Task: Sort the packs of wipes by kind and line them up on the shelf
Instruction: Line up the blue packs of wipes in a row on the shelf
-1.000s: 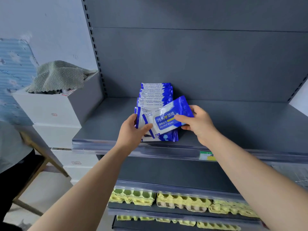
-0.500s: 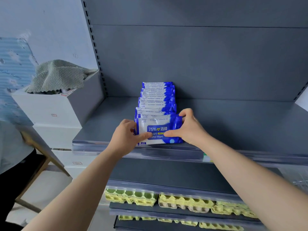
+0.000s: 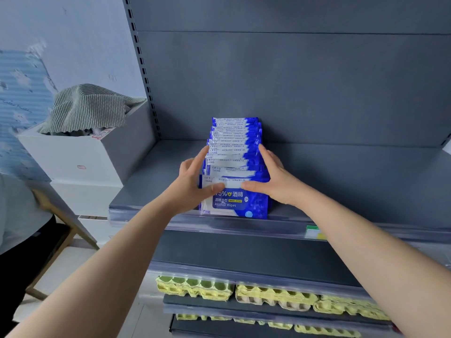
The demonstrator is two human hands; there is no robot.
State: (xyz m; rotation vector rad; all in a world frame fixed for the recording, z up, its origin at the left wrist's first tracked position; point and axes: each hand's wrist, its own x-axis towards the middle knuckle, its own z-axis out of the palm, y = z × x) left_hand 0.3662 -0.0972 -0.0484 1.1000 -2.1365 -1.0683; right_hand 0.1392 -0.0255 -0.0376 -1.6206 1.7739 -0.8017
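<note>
On the grey shelf (image 3: 341,181), left of its middle, a row of wipe packs (image 3: 231,147) in blue and white stands one behind another, running from the front lip toward 12 o'clock, close to the back panel. The left hand (image 3: 190,191) lies against the row at 9 o'clock and the right hand (image 3: 275,184) at 3 o'clock. Both hands are spread wide, fingers flat along the sides, thumbs pressing the front pack (image 3: 234,203), which faces outward. At 9 o'clock of the shelf white boxes (image 3: 73,154) carry a striped cloth (image 3: 90,106). Egg trays (image 3: 275,296) fill the shelves at 6 o'clock.
</note>
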